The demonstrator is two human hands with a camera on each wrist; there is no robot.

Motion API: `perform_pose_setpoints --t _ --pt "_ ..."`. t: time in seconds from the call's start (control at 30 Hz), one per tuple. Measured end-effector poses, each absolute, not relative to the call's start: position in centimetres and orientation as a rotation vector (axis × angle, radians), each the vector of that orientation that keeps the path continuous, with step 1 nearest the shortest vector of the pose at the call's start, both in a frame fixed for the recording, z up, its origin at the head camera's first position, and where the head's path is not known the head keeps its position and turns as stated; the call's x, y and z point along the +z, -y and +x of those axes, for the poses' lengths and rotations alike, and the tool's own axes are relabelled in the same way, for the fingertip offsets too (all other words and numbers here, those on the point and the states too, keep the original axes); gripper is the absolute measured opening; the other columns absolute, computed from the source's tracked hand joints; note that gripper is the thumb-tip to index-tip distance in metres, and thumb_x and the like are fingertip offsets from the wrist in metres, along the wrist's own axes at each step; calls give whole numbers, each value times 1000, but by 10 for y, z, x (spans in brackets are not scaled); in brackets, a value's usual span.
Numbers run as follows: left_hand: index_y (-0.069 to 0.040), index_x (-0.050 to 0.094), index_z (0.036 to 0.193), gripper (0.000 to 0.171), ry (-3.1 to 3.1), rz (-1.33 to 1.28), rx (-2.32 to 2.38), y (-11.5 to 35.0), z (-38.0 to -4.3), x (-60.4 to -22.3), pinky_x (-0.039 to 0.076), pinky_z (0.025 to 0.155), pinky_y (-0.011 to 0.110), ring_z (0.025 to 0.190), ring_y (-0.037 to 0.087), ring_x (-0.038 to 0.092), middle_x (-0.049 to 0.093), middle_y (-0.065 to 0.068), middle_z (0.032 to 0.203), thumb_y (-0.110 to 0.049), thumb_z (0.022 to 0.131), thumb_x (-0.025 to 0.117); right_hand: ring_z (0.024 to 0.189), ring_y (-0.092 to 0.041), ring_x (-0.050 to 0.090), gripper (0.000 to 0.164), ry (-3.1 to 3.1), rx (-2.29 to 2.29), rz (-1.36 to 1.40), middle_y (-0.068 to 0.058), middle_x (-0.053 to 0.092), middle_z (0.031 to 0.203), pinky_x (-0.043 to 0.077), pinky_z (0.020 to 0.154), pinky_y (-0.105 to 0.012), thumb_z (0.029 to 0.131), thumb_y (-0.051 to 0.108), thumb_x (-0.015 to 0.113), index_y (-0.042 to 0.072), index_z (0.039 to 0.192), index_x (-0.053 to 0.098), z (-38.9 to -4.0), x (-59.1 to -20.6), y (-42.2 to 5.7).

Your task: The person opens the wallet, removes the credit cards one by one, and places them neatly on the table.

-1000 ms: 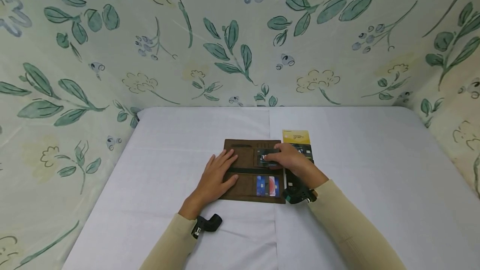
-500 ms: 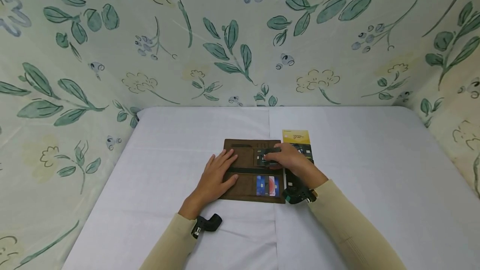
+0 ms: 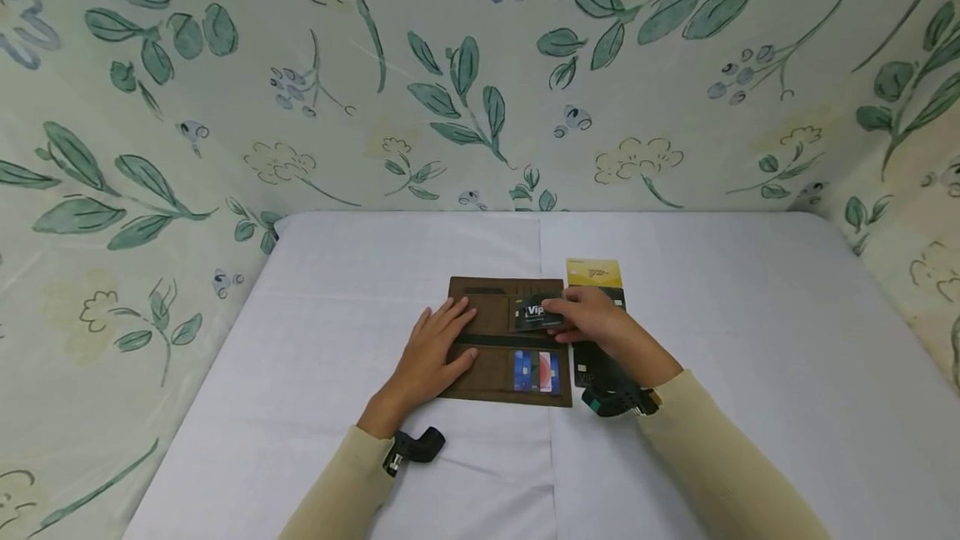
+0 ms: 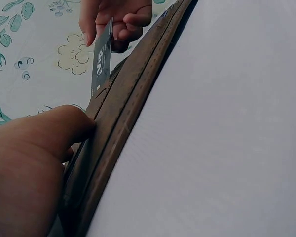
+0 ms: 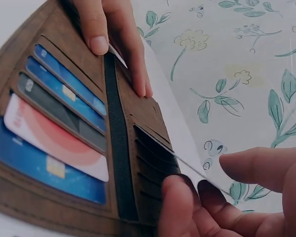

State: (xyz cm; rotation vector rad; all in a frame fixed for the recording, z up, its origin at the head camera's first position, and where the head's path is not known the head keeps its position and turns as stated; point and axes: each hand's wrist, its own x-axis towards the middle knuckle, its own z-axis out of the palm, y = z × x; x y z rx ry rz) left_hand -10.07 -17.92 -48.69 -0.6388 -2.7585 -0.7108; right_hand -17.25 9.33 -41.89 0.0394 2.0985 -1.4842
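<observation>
An open brown wallet (image 3: 487, 373) lies on the white cloth. My left hand (image 3: 427, 357) rests on its left part with the fingers spread. A black card marked "Vip" (image 3: 532, 312) sits partly in a slot of the wallet's upper half. My right hand (image 3: 603, 325) is at its outer end. In the right wrist view, curled fingers (image 5: 177, 202) lie under the card's edge, and the thumb is over it with a small gap. Blue, dark and red-white cards (image 5: 59, 123) fill slots in the lower half. The upper half's lower slots (image 5: 153, 173) show no cards.
Beside the wallet's right edge lie a yellow card (image 3: 596, 272) and dark cards (image 3: 588, 363), partly hidden by my right hand and wrist. The white cloth (image 3: 360, 290) covers the table, and a floral sheet (image 3: 480, 73) hangs behind and at the sides.
My right hand has shifted to the right, its thumb drawn back over the card, so more of the "Vip" print shows. The left hand and wallet have stayed put.
</observation>
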Motion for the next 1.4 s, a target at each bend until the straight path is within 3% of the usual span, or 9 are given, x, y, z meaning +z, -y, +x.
perform_pose_setpoints --t 0.1,0.43,1.07,1.4 --pt "-10 45 144 59 2755 -636 -705 179 -101 -487 16 113 58 143 31 27 37 10 152 -34 93 62 75 -17 66 28 -2131 -1470 21 -15 61 98 58 69 -30 97 24 58 -3 105 56 -170 -415 -98" --pt "-11 44 146 59 2789 -629 -699 180 -101 -486 15 114 56 144 30 26 36 9 153 -35 94 60 73 -17 69 32 -2135 -1535 20 -18 64 96 58 71 -31 97 13 57 -10 119 53 -169 -416 -109" --pt "-11 44 146 59 2774 -642 -711 181 -102 -488 14 115 56 144 29 26 36 9 153 -35 94 59 82 -28 71 34 -2192 -1566 49 -16 65 93 58 71 -29 97 19 60 -7 117 53 -163 -413 -127" --pt "-10 45 145 59 2762 -649 -718 180 -102 -487 15 114 57 143 29 26 36 9 153 -35 94 60 79 -23 69 37 -2210 -1533 76 -15 64 93 58 71 -28 96 22 60 -6 120 52 -161 -413 -142"
